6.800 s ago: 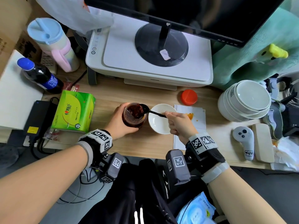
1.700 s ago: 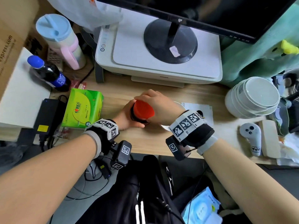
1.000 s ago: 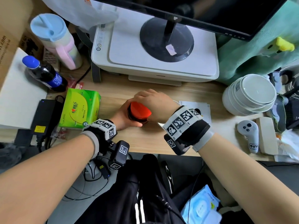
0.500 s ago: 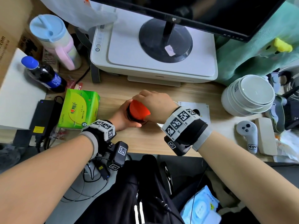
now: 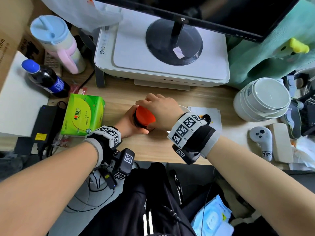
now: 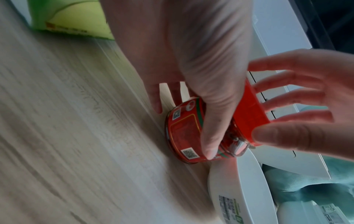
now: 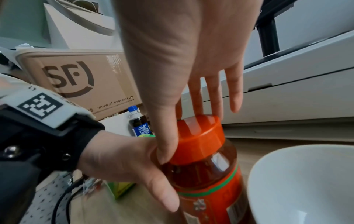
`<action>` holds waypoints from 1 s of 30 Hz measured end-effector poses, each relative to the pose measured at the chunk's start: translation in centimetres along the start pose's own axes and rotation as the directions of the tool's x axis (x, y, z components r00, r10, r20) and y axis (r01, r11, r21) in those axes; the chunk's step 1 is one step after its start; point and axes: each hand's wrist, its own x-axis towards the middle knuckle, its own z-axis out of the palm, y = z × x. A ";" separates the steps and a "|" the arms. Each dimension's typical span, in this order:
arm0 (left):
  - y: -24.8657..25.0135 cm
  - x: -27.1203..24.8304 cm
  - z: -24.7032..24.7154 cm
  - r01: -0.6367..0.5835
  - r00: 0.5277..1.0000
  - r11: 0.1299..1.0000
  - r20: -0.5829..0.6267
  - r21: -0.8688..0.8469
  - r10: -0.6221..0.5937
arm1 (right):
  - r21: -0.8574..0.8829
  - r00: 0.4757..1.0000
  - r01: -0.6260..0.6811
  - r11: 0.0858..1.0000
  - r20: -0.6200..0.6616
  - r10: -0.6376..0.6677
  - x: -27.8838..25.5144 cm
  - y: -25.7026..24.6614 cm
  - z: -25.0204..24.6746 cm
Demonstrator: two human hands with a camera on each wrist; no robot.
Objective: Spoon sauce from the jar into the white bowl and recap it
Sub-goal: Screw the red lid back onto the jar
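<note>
1. Your left hand [image 5: 131,122] is wrapped round the body of the jar [image 7: 206,178], thumb down the near side, fingers curled behind it, holding it upright on the desk [image 5: 153,145].
2. Your right hand [image 5: 160,108] sits over the orange cap [image 5: 144,116]: thumb pressed on the cap's edge, fingers spread down its far side. It grips the cap from above.
3. The cap is on the jar's mouth; whether it is fully tight, the views don't show.
4. The jar stands about mid-desk, roughly halfway between the near edge and the printer [image 5: 162,53] along the back edge.
5. The white bowl [image 7: 306,181] is just beside the jar on its right, mostly hidden under your right wrist in the head view. Whether they touch can't be told.
6. Left of the jar, the green tissue box [image 5: 83,114] sits near, with a strip of bare wood between.
7. In front of your hands, bare desk runs to the near edge.
8. Behind the jar, a band of bare wood runs up to the printer's front.
9. To the right: a sheet of paper [image 5: 206,111] past the bowl, then the stack of white bowls [image 5: 262,101] and a controller [image 5: 261,140] toward the right edge, well apart from the jar.
10. At the back-left corner stand a cola bottle [image 5: 46,79] and a pink-handled tumbler [image 5: 56,43].
</note>
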 end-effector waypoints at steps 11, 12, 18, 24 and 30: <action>-0.6 0.4 0.0 -0.007 0.999 1.000 -0.047 0.016 0.007 | 0.145 0.998 0.049 0.988 -0.035 -0.044 0.2 0.8 1.5; -0.6 0.4 0.0 -0.010 0.998 1.000 -0.054 0.016 0.011 | 0.164 0.998 0.044 0.985 -0.050 -0.036 0.1 0.8 1.8; -0.9 0.5 0.3 -0.017 0.997 1.000 -0.073 -0.017 0.016 | 0.278 0.993 -0.001 0.961 -0.114 0.034 -0.5 0.3 3.3; -1.0 0.4 0.1 -0.008 0.998 1.000 -0.057 -0.008 0.007 | 0.346 0.983 -0.010 0.938 -0.167 0.072 -0.8 -0.1 3.9; -0.6 0.2 0.0 0.005 0.999 1.000 -0.045 0.016 -0.004 | 0.488 0.980 -0.018 0.873 -0.162 0.111 -1.0 0.0 4.0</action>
